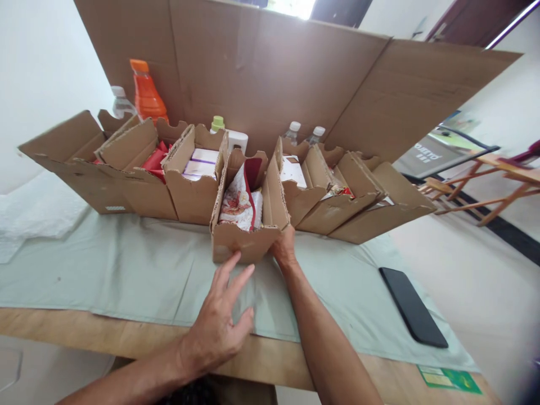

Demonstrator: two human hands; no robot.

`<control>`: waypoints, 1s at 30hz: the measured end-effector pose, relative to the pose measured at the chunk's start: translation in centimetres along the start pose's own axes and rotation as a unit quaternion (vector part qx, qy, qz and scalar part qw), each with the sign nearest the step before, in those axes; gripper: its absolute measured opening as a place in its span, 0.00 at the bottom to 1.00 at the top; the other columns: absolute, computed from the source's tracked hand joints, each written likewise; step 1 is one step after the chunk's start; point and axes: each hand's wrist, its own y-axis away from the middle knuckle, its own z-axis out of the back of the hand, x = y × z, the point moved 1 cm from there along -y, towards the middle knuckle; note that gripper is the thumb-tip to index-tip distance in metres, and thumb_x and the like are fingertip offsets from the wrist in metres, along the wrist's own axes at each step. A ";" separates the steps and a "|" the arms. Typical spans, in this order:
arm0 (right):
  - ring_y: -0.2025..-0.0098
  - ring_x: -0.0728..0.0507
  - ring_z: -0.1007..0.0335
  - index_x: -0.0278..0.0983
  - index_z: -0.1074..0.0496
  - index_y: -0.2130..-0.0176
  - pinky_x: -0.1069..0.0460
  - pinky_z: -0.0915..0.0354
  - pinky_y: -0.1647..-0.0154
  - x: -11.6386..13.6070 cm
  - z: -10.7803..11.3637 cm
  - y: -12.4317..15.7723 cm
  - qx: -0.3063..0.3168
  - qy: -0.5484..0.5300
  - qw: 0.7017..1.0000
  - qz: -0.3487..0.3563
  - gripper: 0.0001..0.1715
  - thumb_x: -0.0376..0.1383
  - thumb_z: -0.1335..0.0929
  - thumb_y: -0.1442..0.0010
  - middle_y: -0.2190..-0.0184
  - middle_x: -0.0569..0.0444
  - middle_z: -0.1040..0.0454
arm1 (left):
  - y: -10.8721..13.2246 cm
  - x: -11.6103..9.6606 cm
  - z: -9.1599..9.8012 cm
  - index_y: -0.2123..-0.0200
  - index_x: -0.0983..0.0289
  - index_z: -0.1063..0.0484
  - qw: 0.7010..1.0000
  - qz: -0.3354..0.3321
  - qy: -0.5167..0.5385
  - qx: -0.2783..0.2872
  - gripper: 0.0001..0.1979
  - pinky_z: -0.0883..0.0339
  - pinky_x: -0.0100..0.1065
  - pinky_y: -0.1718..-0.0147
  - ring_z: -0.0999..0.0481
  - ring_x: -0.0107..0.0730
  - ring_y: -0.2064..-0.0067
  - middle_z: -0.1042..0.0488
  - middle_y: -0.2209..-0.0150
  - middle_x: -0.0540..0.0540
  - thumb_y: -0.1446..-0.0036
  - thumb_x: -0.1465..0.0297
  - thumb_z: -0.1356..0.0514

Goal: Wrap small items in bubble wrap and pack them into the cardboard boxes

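In the middle of the row, one open cardboard box (pixel 242 243) juts forward from the others. Inside it stand a patterned packet (pixel 237 203) with a dark red edge and some pale items beside it. My right hand (pixel 283 246) is at the box's right side near the front corner, its fingers mostly hidden by the cardboard. My left hand (pixel 225 318) hovers before the box's front with fingers spread, the fingertips close to the lower edge. Whether they touch it I cannot tell. It holds nothing.
More cardboard boxes (pixel 192 199) stand on both sides, holding red packets and white-purple packs. Behind rises a tall cardboard panel (pixel 270 73), with an orange bottle (pixel 147 98) and other bottles before it. A black phone (pixel 413 306) lies right on the pale green cloth (pixel 139 270). Bubble wrap (pixel 42 208) lies left.
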 end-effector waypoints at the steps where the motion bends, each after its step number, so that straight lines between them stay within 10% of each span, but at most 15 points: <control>1: 0.55 0.41 0.23 0.37 0.24 0.52 0.43 0.27 0.49 -0.5 -0.4 0.3 -0.001 0.013 1.000 -0.010 0.17 0.47 0.32 0.29 0.55 0.49 0.21 | -0.7 0.3 -0.1 0.31 0.58 0.42 1.000 0.006 0.004 0.006 0.35 0.28 0.54 0.39 0.43 0.54 0.27 0.48 0.27 0.65 0.41 0.79 0.44; 8: 0.54 0.41 0.23 0.35 0.23 0.53 0.41 0.29 0.46 -1.7 -1.5 1.3 -0.002 0.062 0.998 -0.026 0.11 0.39 0.31 0.31 0.56 0.49 0.20 | -5.4 1.9 -0.9 0.32 0.60 0.39 0.998 0.036 0.033 0.033 0.35 0.17 0.43 0.57 0.40 0.58 0.29 0.51 0.26 0.66 0.42 0.77 0.42; 21: 0.51 0.38 0.22 0.38 0.21 0.54 0.44 0.29 0.44 -2.2 -1.0 1.2 -0.033 0.042 0.998 -0.035 0.19 0.32 0.37 0.38 0.54 0.47 0.18 | -11.7 6.4 -1.9 0.39 0.66 0.31 0.999 -0.004 -0.040 0.000 0.28 0.44 0.60 0.31 0.42 0.56 0.27 0.43 0.29 0.67 0.44 0.76 0.40; 26: 0.51 0.40 0.22 0.36 0.22 0.53 0.41 0.29 0.44 -2.3 -1.0 1.4 -0.019 0.041 0.998 -0.043 0.11 0.34 0.33 0.32 0.54 0.48 0.19 | -10.6 1.8 1.9 0.44 0.63 0.26 1.000 -0.015 0.018 -0.008 0.21 0.35 0.58 0.35 0.33 0.52 0.32 0.33 0.33 0.64 0.41 0.73 0.41; 30: 0.51 0.41 0.23 0.36 0.24 0.51 0.41 0.28 0.44 -2.2 -1.0 1.4 -0.006 0.042 0.998 -0.045 0.14 0.43 0.31 0.29 0.52 0.49 0.21 | -6.9 -5.4 6.1 0.45 0.52 0.23 0.983 -0.044 0.146 0.097 0.17 0.25 0.52 0.43 0.25 0.50 0.37 0.24 0.39 0.52 0.35 0.66 0.43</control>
